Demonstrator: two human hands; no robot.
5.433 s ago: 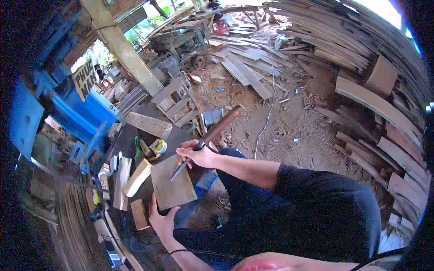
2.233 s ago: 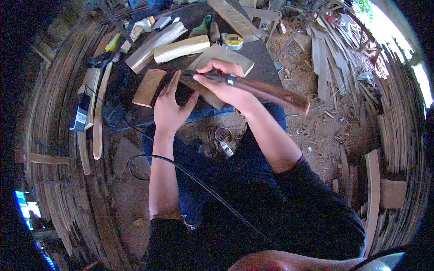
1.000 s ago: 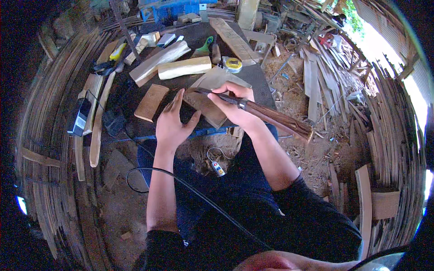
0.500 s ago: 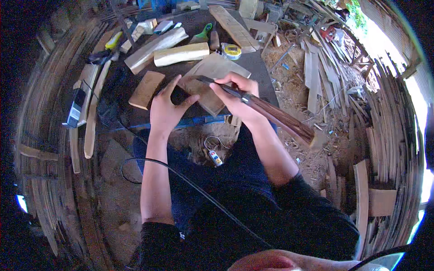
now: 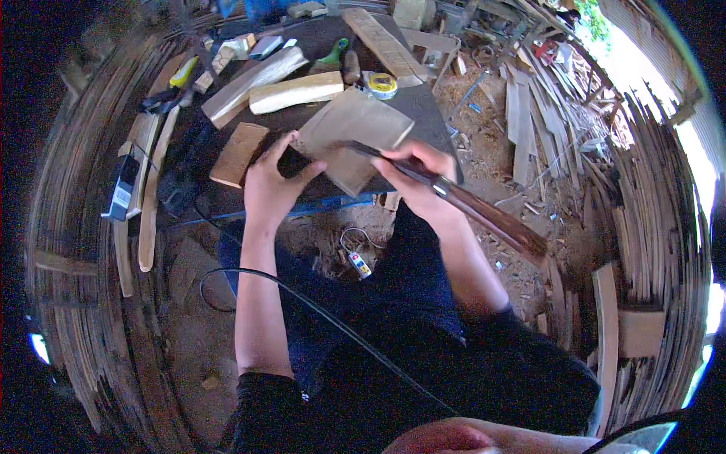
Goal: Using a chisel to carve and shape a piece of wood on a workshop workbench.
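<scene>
My right hand [image 5: 427, 178] is closed round a carving knife [image 5: 488, 216] with a long dark wooden handle, a metal ferrule and a dark narrow blade. The blade points left over a flat wooden board [image 5: 363, 125], which lies askew on the dark worktable [image 5: 302, 189]. At the board's left edge is my left hand [image 5: 272, 189], thumb and forefinger spread apart. Their tips are at or against that edge; firm contact is hard to make out. A smaller wooden block [image 5: 238, 155] lies just left of this hand.
Behind the board are rough wood pieces [image 5: 296, 92], a yellow tape measure [image 5: 380, 85], a green-handled brush [image 5: 333, 57] and a long plank [image 5: 384, 45]. A black cable [image 5: 325, 318] crosses my lap. Stacked wood strips [image 5: 650, 212] stand at the right, above a shaving-littered floor [image 5: 484, 136].
My right hand and the knife have shifted slightly right and down, the blade tip drawing back rightward across the board. The left hand stays by the board's edge. The view has tilted a little.
</scene>
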